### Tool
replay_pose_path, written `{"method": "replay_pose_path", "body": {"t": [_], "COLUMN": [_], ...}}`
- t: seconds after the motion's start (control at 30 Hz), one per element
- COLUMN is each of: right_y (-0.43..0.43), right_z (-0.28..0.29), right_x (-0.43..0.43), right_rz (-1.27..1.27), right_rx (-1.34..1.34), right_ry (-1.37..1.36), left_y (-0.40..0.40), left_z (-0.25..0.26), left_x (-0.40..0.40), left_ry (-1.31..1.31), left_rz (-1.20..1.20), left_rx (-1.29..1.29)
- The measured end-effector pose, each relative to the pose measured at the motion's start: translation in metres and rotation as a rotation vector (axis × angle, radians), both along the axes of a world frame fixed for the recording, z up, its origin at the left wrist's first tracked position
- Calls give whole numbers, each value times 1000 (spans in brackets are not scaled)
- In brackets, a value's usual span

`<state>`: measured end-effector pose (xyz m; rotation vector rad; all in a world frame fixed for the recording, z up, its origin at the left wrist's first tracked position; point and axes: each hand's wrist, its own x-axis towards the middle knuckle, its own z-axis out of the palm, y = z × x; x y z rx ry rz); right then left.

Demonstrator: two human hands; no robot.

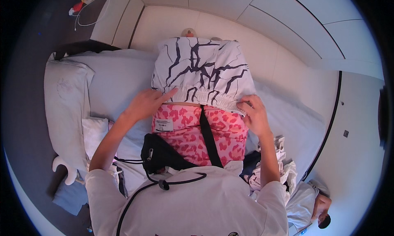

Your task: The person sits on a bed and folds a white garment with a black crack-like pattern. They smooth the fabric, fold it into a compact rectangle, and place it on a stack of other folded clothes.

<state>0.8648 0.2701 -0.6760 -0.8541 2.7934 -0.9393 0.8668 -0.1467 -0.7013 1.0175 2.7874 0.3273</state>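
White shorts (203,66) with a black crack pattern lie spread over my knees, the gathered elastic waistband (197,94) towards me. My left hand (149,103) is at the waistband's left end, its index finger stretched along the fabric; its other fingertips are partly hidden. At the right end, my right hand (254,112) has curled fingers pinching the waistband's corner. Pink leopard-print cloth (227,137) covers my lap and bears a white printed label (164,125). A black strap (211,140) runs down its middle, beside a black zipped pouch (160,154).
I sit on a bed with a pale sheet (120,69). A pillow (67,94) lies left; crumpled clothes (286,171) lie right. A person (321,208) is at the lower right. Beyond the bed are pale floor (258,48) and cabinets (286,20). A white cable (92,23) rests on a dark surface.
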Motion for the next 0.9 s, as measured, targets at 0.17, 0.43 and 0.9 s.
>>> {"method": "replay_pose_path", "body": {"t": [0.17, 0.43, 0.9], "right_y": [-12, -32, -93], "right_z": [13, 7, 199], "right_x": [-4, 1, -123], "right_rz": [160, 323, 601], "right_rx": [-16, -34, -629], "right_ry": [88, -25, 61], "left_y": [-2, -11, 6], "left_z": [5, 3, 178], "left_x": [-4, -9, -123], "left_ry": [79, 274, 943], "left_rz": [-55, -3, 314], "left_rx": [12, 108, 812]}}
